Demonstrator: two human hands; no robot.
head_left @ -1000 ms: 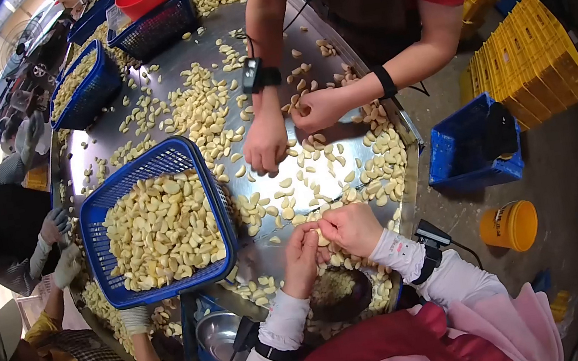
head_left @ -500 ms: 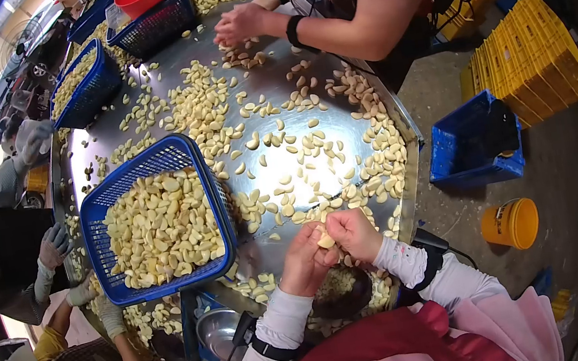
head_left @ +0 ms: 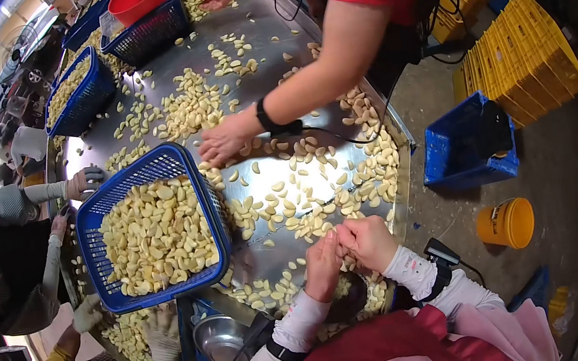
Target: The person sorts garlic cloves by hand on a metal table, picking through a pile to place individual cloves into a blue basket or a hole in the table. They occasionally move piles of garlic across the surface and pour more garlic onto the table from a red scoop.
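Observation:
My left hand [head_left: 322, 269] and my right hand [head_left: 370, 244] meet above the near edge of the metal table, fingers closed and pinched together. Whatever lies between the fingertips is hidden. Below them is a dark bowl [head_left: 352, 298], partly covered by my hands and wrists. Pale, curved, clove-shaped pieces [head_left: 318, 222] lie loose on the table just beyond my fingers. To the left, a blue plastic basket [head_left: 190, 161] holds many more such pieces [head_left: 155, 234].
Across the table, a co-worker's arm [head_left: 326, 81] reaches over the loose pieces. Other workers' gloved hands [head_left: 163, 337] are at the left edge. A steel bowl [head_left: 221, 338] sits near my left forearm. A blue crate [head_left: 456, 170] and yellow bucket [head_left: 506, 224] stand on the floor at right.
The pale piece seen between my fingers earlier is now hidden; my hands have shifted slightly right and down. The co-worker opposite has parted their hands, one now reaching toward the basket.

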